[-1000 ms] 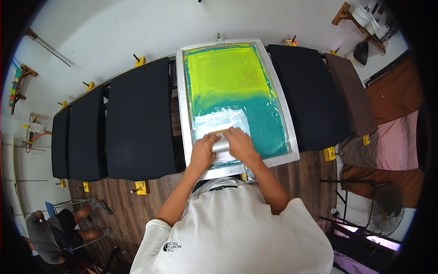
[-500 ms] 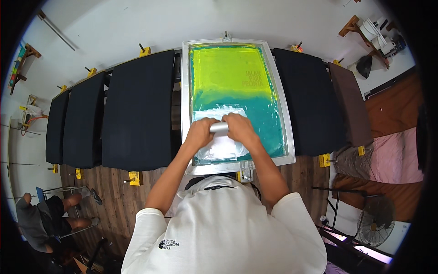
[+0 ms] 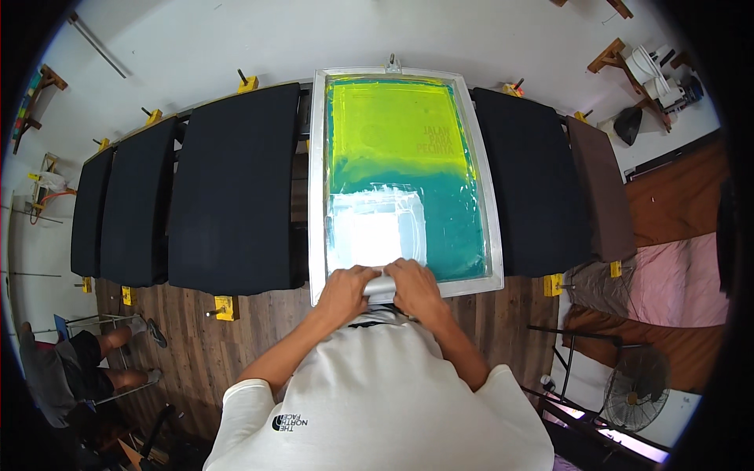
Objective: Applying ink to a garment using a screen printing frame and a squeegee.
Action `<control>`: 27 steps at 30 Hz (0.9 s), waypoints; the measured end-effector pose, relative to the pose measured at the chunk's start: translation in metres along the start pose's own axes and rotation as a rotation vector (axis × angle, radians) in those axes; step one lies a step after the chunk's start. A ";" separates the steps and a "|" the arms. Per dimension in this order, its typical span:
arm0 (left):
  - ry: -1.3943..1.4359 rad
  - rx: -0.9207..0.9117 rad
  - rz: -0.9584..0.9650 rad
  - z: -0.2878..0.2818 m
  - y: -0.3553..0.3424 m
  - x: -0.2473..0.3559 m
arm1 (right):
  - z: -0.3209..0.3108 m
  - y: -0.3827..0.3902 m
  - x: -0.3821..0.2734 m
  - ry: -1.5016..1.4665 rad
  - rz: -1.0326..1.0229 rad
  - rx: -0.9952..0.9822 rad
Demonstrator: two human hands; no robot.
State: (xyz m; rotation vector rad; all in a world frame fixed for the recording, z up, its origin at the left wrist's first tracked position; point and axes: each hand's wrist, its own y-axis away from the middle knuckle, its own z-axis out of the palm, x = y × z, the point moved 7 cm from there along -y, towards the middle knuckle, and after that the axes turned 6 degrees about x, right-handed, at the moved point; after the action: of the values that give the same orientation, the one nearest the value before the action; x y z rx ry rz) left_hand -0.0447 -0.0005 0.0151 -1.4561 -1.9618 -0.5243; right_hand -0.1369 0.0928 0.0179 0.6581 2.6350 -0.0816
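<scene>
A screen-printing frame with a silver metal rim lies in front of me, its mesh yellow-green at the far end and teal nearer. White ink covers a squarish patch at the near left of the mesh. At the near edge of the frame, both hands grip a squeegee by its silver handle. My left hand is closed round its left end, my right hand round its right end. The squeegee's blade is hidden beneath the handle and my hands.
Black cloth-covered boards stand in a row to the left. Another black board and a brown one stand at the right. Yellow clamps jut from the boards' ends. A seated person is at lower left, a fan at lower right.
Both hands have drawn the squeegee toward me, from the middle of the white patch to the frame's near edge. More of the white patch now shows.
</scene>
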 end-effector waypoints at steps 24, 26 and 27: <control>0.026 -0.065 -0.049 -0.009 -0.035 -0.017 | -0.017 -0.039 0.004 0.081 -0.010 -0.106; -0.073 -0.002 -0.081 -0.015 -0.068 -0.031 | -0.025 -0.077 0.015 0.123 0.054 -0.137; -0.066 0.108 -0.021 -0.019 -0.083 -0.040 | -0.031 -0.093 0.017 0.113 0.026 -0.087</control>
State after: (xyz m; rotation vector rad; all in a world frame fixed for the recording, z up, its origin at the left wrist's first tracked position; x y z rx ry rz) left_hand -0.1110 -0.0661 0.0057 -1.4037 -2.0259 -0.3774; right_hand -0.2053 0.0227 0.0353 0.6856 2.7199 0.0794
